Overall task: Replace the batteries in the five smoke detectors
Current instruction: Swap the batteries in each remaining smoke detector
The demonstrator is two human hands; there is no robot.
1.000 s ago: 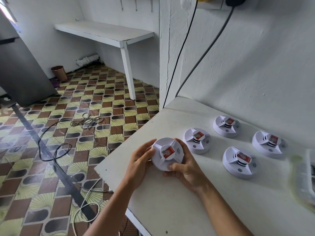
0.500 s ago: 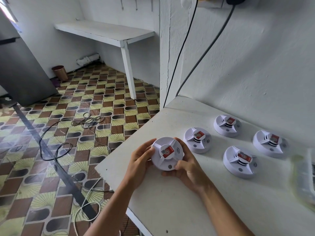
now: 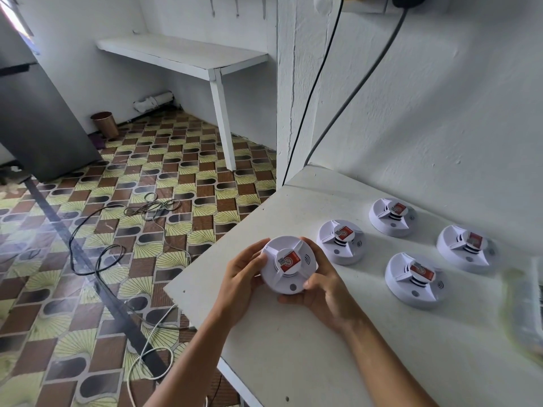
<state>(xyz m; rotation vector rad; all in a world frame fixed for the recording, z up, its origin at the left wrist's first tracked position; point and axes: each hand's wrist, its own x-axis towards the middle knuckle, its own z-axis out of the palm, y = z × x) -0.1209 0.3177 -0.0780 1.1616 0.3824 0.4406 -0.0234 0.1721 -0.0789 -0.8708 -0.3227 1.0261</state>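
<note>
Both hands, left hand (image 3: 239, 279) and right hand (image 3: 321, 292), gripping one smoke detector (image 3: 289, 264) (red label up), white table (image 3: 293, 348)

White table (image 3: 293, 348) is standing against the right wall. Four white detectors are lying directly on it: one (image 3: 340, 242) near the centre, one (image 3: 392, 217) farther right of it, one (image 3: 465, 249) at far right, one (image 3: 415, 282) nearer. A blurred object (image 3: 526, 312) is sitting at the right edge.

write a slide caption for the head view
Both hands, left hand and right hand, grip one round white plastic smoke detector above the white table; four more lie beside it.
</note>
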